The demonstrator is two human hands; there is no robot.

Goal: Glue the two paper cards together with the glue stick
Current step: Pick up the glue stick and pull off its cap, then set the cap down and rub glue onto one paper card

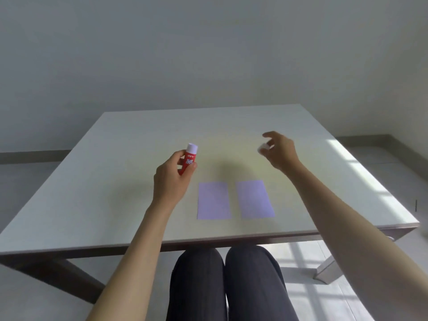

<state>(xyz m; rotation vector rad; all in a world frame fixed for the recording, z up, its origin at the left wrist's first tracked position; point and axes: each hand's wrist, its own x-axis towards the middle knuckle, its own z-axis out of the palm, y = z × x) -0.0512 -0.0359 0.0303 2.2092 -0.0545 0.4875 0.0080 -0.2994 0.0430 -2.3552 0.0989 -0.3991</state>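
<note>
Two pale purple paper cards lie flat side by side on the white table [115, 181], the left card [213, 200] and the right card [254, 199], a narrow gap between them. My left hand [171, 179] holds a red glue stick [188, 159] upright above the table, left of the cards; its white upper end is uncovered. My right hand [280, 151] hovers beyond the right card, fingers pinched on a small white cap [264, 148], blurred.
The table's near edge [208, 242] runs just above my knees [222, 274]. Its right edge is sunlit. A plain wall stands behind the table, and the floor shows on both sides.
</note>
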